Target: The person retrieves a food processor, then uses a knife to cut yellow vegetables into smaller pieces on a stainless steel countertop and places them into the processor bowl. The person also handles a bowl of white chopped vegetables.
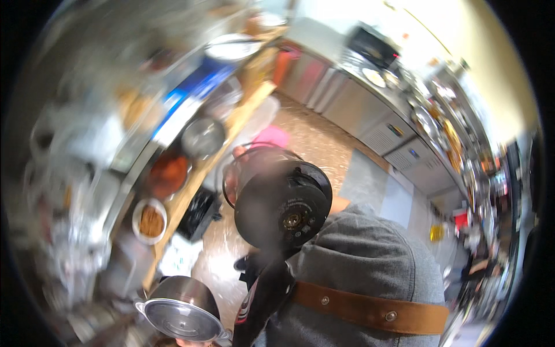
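Note:
A black appliance base with a round metal connector, probably the underside of an electric kettle (pixel 299 195), is tilted towards me in the middle of the head view. My right hand (pixel 234 173) grips its far side; the fingers show past a thin curved rim, and the rest of the hand is hidden. At the bottom left is a metal pot (pixel 186 292) with two side handles and a clear-looking lid (pixel 182 320). Fingers of my left hand (pixel 193 342) show under the lid's rim, mostly cut off by the picture's edge.
A wood-edged counter (pixel 236 119) at left bears a bowl of brown food (pixel 149 222), a container of reddish food (pixel 169 173), a round metal vessel (pixel 204 138) and a blue-and-white box (pixel 184 106). Below its edge sits a black box (pixel 197 212). Steel cabinets (pixel 377 123) line the opposite side.

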`<act>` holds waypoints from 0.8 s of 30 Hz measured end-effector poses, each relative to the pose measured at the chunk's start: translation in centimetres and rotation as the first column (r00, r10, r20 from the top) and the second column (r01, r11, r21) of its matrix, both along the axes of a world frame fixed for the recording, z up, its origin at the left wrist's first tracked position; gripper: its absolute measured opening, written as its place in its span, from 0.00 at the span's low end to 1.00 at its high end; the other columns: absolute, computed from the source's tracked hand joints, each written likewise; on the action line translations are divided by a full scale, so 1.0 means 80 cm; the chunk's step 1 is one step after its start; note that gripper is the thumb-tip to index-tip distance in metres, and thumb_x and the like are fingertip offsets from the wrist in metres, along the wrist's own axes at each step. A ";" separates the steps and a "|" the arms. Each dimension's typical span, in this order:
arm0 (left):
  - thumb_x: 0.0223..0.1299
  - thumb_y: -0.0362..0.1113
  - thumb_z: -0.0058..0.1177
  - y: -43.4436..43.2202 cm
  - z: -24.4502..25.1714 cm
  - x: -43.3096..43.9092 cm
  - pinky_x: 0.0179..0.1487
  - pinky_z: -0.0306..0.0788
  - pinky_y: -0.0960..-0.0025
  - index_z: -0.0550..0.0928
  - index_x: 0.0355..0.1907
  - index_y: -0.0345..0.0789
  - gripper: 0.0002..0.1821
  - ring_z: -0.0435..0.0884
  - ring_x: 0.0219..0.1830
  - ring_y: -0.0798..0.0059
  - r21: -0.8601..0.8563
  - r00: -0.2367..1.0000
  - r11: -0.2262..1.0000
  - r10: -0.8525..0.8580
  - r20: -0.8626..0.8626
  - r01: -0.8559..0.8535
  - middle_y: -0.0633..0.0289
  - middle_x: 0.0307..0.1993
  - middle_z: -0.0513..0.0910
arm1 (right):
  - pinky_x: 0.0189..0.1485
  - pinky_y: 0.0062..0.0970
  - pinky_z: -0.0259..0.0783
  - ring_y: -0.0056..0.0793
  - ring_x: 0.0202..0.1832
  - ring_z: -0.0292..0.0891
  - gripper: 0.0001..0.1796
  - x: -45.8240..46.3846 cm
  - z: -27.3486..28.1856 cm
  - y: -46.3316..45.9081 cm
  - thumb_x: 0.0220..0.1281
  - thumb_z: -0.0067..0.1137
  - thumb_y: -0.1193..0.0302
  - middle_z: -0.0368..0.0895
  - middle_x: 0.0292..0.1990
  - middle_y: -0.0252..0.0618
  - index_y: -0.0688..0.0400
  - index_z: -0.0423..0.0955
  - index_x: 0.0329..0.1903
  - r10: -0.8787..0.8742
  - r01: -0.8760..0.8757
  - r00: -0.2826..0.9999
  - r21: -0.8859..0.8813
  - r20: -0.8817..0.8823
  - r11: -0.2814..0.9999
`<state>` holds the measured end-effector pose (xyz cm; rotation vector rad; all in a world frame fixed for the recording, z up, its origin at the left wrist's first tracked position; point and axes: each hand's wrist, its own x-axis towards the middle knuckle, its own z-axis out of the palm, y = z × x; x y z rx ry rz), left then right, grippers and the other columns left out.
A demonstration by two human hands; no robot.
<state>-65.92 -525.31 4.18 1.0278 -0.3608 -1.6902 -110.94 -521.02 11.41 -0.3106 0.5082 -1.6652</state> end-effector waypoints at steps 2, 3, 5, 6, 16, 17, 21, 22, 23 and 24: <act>0.50 0.60 0.57 -0.033 0.003 -0.058 0.55 0.74 0.52 0.69 0.62 0.36 0.41 0.74 0.57 0.58 0.005 0.987 0.987 -0.163 -0.006 0.163 0.56 0.58 0.73 | 0.52 0.42 0.69 0.41 0.52 0.73 0.34 -0.050 0.019 0.073 0.62 0.47 0.44 0.75 0.54 0.45 0.56 0.67 0.61 -0.148 0.148 0.989 -0.014 -0.006 0.989; 0.50 0.60 0.56 -0.046 0.007 -0.094 0.55 0.74 0.52 0.69 0.62 0.36 0.41 0.74 0.57 0.58 0.006 0.966 0.966 -0.259 -0.019 0.259 0.56 0.58 0.73 | 0.53 0.43 0.69 0.41 0.53 0.73 0.35 -0.074 0.030 0.111 0.62 0.47 0.44 0.75 0.54 0.46 0.56 0.67 0.62 -0.218 0.218 0.976 -0.023 0.003 0.976; 0.51 0.61 0.55 -0.069 0.011 -0.170 0.54 0.74 0.52 0.69 0.62 0.36 0.40 0.74 0.57 0.58 -0.022 0.887 0.889 -0.457 -0.069 0.457 0.57 0.58 0.73 | 0.56 0.44 0.69 0.42 0.55 0.72 0.37 -0.119 0.044 0.183 0.61 0.47 0.42 0.75 0.56 0.47 0.56 0.67 0.63 -0.354 0.354 0.935 -0.037 0.019 0.934; 0.54 0.63 0.50 -0.078 0.014 -0.219 0.54 0.74 0.52 0.67 0.64 0.37 0.40 0.73 0.57 0.57 0.022 0.849 0.849 -0.528 -0.020 0.529 0.57 0.59 0.72 | 0.57 0.44 0.69 0.43 0.56 0.72 0.38 -0.144 0.049 0.222 0.61 0.47 0.41 0.74 0.56 0.47 0.56 0.66 0.63 -0.418 0.420 0.907 -0.053 0.040 0.906; 0.49 0.64 0.55 0.068 0.063 -0.742 0.58 0.71 0.56 0.68 0.62 0.30 0.46 0.76 0.55 0.57 -0.342 0.310 0.309 -0.949 -0.054 0.888 0.52 0.56 0.75 | 0.62 0.44 0.68 0.47 0.59 0.71 0.29 -0.330 -0.010 0.512 0.67 0.48 0.54 0.72 0.58 0.53 0.59 0.65 0.64 -0.830 0.854 0.519 -0.142 0.204 0.500; 0.49 0.65 0.55 0.085 0.068 -0.783 0.58 0.71 0.55 0.67 0.62 0.30 0.47 0.76 0.55 0.57 -0.367 0.261 0.263 -0.964 -0.058 0.892 0.51 0.56 0.75 | 0.57 0.38 0.75 0.40 0.57 0.74 0.27 -0.355 -0.021 0.521 0.70 0.44 0.54 0.75 0.56 0.47 0.59 0.67 0.62 -0.892 0.904 0.424 -0.019 0.159 0.427; 0.53 0.67 0.51 0.111 0.083 -0.906 0.58 0.72 0.52 0.66 0.64 0.32 0.46 0.75 0.57 0.56 -0.440 0.125 0.146 -0.989 -0.077 0.886 0.51 0.58 0.73 | 0.58 0.39 0.74 0.39 0.56 0.74 0.27 -0.440 -0.033 0.549 0.70 0.44 0.54 0.77 0.54 0.46 0.60 0.69 0.60 -0.939 0.951 0.293 0.049 0.177 0.306; 0.56 0.67 0.48 0.104 0.083 -0.936 0.57 0.73 0.49 0.65 0.66 0.34 0.45 0.75 0.57 0.54 -0.510 0.085 0.104 -0.995 -0.060 0.854 0.51 0.60 0.72 | 0.58 0.40 0.73 0.40 0.56 0.74 0.28 -0.464 -0.032 0.551 0.69 0.44 0.52 0.77 0.55 0.46 0.60 0.69 0.60 -0.934 0.953 0.296 0.011 0.198 0.304; 0.56 0.67 0.48 0.099 0.080 -0.964 0.58 0.72 0.49 0.65 0.65 0.34 0.44 0.74 0.57 0.55 -0.447 0.107 0.148 -0.987 -0.116 0.882 0.51 0.60 0.72 | 0.59 0.41 0.73 0.40 0.56 0.74 0.30 -0.491 -0.031 0.552 0.68 0.44 0.50 0.76 0.55 0.47 0.60 0.69 0.60 -0.929 0.954 0.299 -0.032 0.217 0.300; 0.57 0.66 0.48 0.092 0.077 -0.993 0.58 0.72 0.49 0.65 0.65 0.34 0.44 0.74 0.58 0.55 -0.422 0.108 0.166 -0.981 -0.159 0.891 0.51 0.60 0.72 | 0.59 0.41 0.72 0.41 0.56 0.74 0.32 -0.516 -0.029 0.550 0.67 0.44 0.48 0.76 0.56 0.47 0.60 0.69 0.61 -0.924 0.953 0.302 -0.078 0.236 0.292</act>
